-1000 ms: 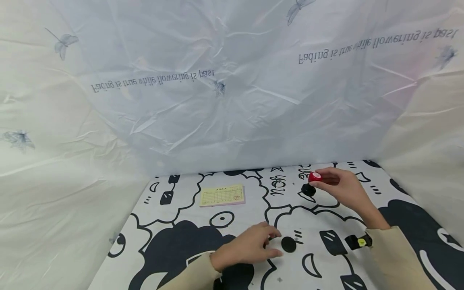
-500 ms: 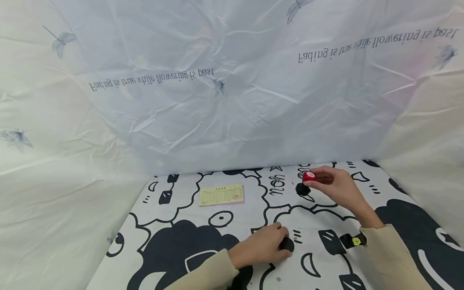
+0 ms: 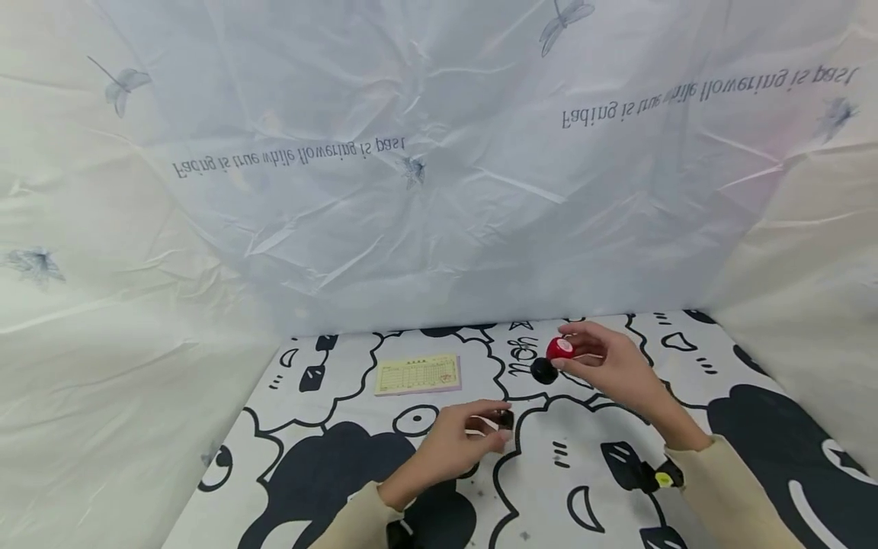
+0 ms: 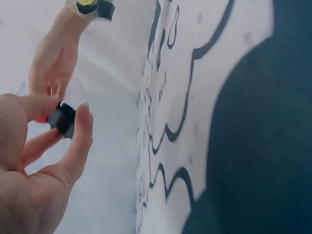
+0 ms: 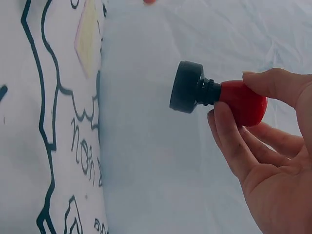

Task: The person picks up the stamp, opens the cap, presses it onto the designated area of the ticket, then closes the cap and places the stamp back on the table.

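My right hand (image 3: 617,377) pinches a self-inking stamp (image 5: 241,102) by its rounded red handle, raised over the patterned cloth. The wide black head (image 5: 186,87) of the stamp points away from the fingers in the right wrist view, and down to the left in the head view. Lower and to the left, my left hand (image 3: 453,446) holds a small round black cap (image 3: 506,419) between thumb and fingers, above the cloth. Part of the cap is hidden by the fingers. A gap separates the two hands in the head view.
A pad of yellow printed forms (image 3: 417,374) with a small red mark lies behind the left hand. The cloth (image 3: 549,488) carries black-and-white cartoon drawings. White plastic sheeting (image 3: 439,229) walls off the back and both sides.
My left hand took hold of the black cap on the cloth, lifted it and moved it left and farther back. My right hand shifted left with the stamp.
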The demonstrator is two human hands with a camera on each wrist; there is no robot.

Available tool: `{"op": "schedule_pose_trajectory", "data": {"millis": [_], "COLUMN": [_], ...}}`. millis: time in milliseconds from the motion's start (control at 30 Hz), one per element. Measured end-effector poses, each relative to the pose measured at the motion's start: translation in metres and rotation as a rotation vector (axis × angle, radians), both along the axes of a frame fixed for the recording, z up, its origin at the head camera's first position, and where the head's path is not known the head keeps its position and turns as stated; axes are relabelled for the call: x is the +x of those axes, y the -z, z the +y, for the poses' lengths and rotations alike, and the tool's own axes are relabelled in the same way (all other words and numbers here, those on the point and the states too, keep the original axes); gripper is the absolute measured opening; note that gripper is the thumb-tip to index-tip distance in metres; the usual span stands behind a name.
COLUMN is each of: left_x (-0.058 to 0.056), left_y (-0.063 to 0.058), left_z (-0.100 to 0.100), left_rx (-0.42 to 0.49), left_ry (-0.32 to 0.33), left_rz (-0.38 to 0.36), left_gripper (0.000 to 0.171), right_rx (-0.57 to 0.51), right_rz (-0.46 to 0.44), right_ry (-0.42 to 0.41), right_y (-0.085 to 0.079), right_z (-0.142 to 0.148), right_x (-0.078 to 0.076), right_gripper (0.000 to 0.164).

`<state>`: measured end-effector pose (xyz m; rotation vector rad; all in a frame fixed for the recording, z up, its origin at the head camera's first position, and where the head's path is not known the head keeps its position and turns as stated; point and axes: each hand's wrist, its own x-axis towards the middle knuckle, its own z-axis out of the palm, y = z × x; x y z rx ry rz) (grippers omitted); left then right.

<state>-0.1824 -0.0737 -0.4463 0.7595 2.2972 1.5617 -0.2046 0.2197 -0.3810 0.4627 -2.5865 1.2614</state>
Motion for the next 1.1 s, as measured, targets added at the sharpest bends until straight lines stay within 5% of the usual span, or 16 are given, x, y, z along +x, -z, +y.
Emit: {"op": "schedule_pose_trajectory", "data": {"millis": [167, 367, 600, 1100], "left_x": [0.004, 0.006, 0.009, 0.015], "left_y": [0.001, -0.001, -0.006, -0.010], "left_z": [-0.013, -0.022, -0.028, -0.029], "left_rx": [0.045, 0.116, 0.209, 0.251], "left_ry": [-0.089, -0.085, -0.049, -0.037], "left_rz": [-0.061, -0.155, -0.139, -0.147], "left_gripper": [0.038, 0.046, 0.050, 0.051], "right_rx": [-0.054, -0.153, -0.230, -0.308], "right_rz": [-0.026, -0.119, -0.266, -0.310], "right_ry": [-0.113, -0.202, -0.282, -0.420], "right_y": [0.000, 0.002, 0.008, 0.022], "right_z": [-0.008, -0.016, -0.024, -0.037], "right_x": [0.009, 0.019, 0.028, 0.032], "right_gripper": [0.050, 0.044, 0.047, 0.046]}}
